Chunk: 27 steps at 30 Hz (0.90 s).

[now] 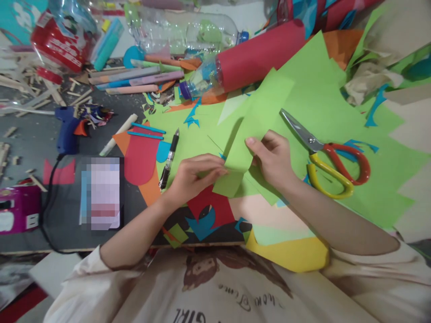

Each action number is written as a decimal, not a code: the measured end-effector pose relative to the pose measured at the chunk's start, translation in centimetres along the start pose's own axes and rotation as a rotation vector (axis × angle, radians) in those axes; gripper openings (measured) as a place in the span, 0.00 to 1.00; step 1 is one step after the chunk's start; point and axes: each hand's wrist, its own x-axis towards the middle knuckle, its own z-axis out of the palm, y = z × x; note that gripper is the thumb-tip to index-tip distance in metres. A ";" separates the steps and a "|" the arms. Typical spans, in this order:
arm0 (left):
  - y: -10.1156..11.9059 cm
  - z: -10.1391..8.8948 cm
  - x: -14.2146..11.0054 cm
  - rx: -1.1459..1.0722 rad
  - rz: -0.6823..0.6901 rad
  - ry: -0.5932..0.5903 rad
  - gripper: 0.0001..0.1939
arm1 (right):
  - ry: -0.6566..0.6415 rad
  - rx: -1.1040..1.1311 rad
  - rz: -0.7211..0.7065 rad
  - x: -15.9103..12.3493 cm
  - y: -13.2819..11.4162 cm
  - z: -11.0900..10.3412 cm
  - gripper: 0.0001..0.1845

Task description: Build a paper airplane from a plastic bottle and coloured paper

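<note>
A long strip of green paper [257, 112] is held up between my two hands, its lower end folded over. With thumb and fingers closed, my left hand [202, 172] pinches the strip near the fold. My right hand [272, 154] grips the strip's right edge, thumb on top and fingers behind it. Beneath lies a large green paper sheet [380, 179] with jagged edges. To the right of my right hand rest scissors [314, 143] with one red and one yellow handle. A black pen [170, 157] lies left of my left hand.
Behind the paper lie a red-wrapped plastic bottle [262, 54] and a clear bottle [185, 31]. Several markers [141, 78] are grouped at the upper left. A blue glue gun [67, 130] with a cord, a phone [104, 193] and a purple box [20, 208] occupy the left side.
</note>
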 end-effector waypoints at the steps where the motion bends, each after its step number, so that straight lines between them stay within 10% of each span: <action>1: -0.1 0.1 0.0 0.005 0.006 -0.005 0.09 | -0.010 -0.014 0.007 0.0 -0.1 0.0 0.32; 7: 0.0 0.5 -0.1 -0.016 -0.018 -0.089 0.10 | -0.077 -0.020 0.005 0.0 0.2 0.1 0.34; 12: -0.1 0.5 -0.3 -0.060 -0.075 -0.055 0.14 | 0.037 0.010 -0.202 0.1 -1.3 -0.9 0.13; 16: -0.6 0.6 -0.4 -0.067 -0.081 0.043 0.18 | 0.017 -0.549 -0.413 -0.6 -4.0 -4.9 0.05; 20: -0.7 0.5 -0.5 -0.026 -0.151 0.107 0.19 | -0.127 -1.378 -0.443 -2.2 -4.1 -11.2 0.24; 27: -0.5 0.7 -0.4 -0.044 -0.275 0.269 0.19 | -0.138 -1.662 -0.558 -3.5 0.8 -16.7 0.23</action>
